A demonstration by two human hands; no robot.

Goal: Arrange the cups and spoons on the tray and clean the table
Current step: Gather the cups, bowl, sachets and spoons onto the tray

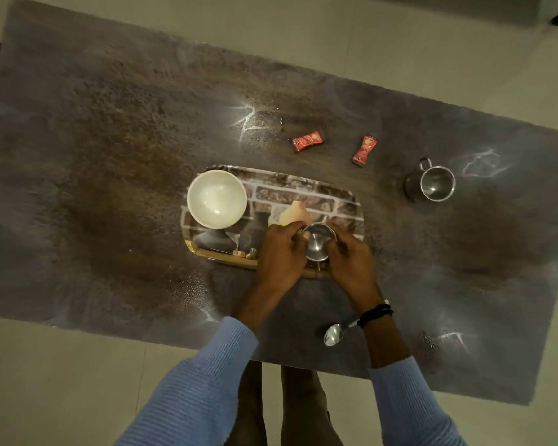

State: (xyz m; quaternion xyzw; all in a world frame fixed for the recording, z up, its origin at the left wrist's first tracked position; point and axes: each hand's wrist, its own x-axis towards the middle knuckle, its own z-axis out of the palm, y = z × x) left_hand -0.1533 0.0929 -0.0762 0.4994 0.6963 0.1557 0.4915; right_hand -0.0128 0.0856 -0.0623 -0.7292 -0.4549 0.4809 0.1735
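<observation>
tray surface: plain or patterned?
Patterned: the tray has a printed brick wall with pots, clearest in the head view.

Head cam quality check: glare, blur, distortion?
Head view: dim and soft throughout; starburst glare spots on the glossy table, brightest by the red sachets; wide-angle bowing at table edges; steel cup between left hand and right hand reads clearly; tray print is visible.

Shiny metal: cup (319, 241), mug (437, 184), spoon (333, 333). The bowl (216, 198) looks glossy white ceramic. Table (110, 156) is mottled, stone-like, slightly glossy. Sachets (307, 141) are shiny foil. Sleeves (190, 387) are ribbed knit.
</observation>
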